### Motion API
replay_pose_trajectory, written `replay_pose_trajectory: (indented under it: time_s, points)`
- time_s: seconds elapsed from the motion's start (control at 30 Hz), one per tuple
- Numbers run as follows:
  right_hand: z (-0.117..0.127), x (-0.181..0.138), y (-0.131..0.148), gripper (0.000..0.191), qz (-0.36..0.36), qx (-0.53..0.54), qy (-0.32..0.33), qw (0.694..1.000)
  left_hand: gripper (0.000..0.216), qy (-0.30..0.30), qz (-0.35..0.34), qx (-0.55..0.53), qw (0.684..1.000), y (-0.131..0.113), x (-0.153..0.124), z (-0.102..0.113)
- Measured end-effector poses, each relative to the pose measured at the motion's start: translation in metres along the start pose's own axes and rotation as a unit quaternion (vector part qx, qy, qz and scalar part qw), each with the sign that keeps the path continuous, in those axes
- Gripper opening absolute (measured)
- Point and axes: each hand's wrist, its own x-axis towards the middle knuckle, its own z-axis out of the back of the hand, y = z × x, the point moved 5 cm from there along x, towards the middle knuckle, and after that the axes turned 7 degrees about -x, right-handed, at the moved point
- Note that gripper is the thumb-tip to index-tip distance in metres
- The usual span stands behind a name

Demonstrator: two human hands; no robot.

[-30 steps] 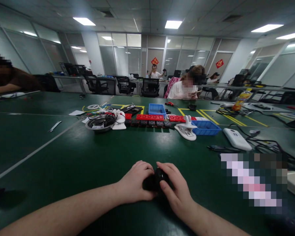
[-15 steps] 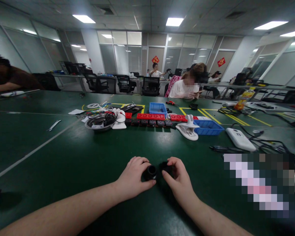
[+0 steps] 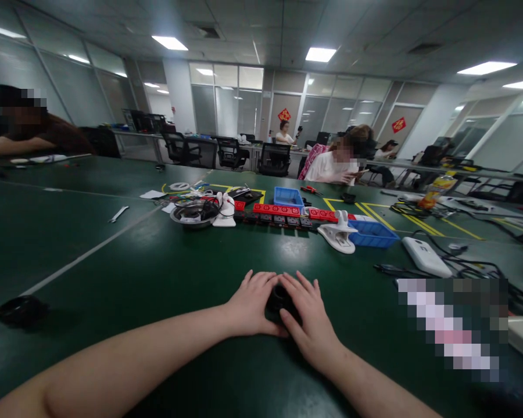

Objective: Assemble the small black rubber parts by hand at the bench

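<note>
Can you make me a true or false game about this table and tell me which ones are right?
1. The left hand and right hand are around a black thing. True.
2. The wrench is left of the bottle. True.
3. The bottle has a blue cap. False: its cap is yellow.
4. The wrench is in the right hand. False: the wrench lies on the table.
5. The near blue bin is right of the far blue bin. True.
</note>
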Motion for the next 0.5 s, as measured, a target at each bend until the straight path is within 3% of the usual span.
replay_pose_trajectory:
  time_s: [0.07,0.17,0.3,0.4,0.5]
  points:
    - [0.001,0.002,0.01,0.037,0.026,-0.043,0.019,0.999,0.106,0.012,-0.006,0.007,1.0,0.002,0.0,-0.001]
    - [0.008,0.005,0.017,0.022,0.029,-0.056,-0.009,0.998,0.109,0.036,-0.011,0.018,0.999,0.004,-0.002,-0.002]
    - [0.026,-0.004,0.026,0.026,0.022,-0.036,0.027,0.999,0.109,0.07,-0.024,0.037,0.997,0.004,-0.004,-0.001]
    - [0.044,-0.035,0.03,0.029,-0.005,-0.029,0.089,0.996,0.108,0.08,-0.028,0.043,0.995,0.003,-0.006,0.0]
    - [0.062,-0.09,0.025,0.03,-0.042,-0.045,0.111,0.992,0.106,0.095,-0.023,0.04,0.994,0.002,-0.007,0.002]
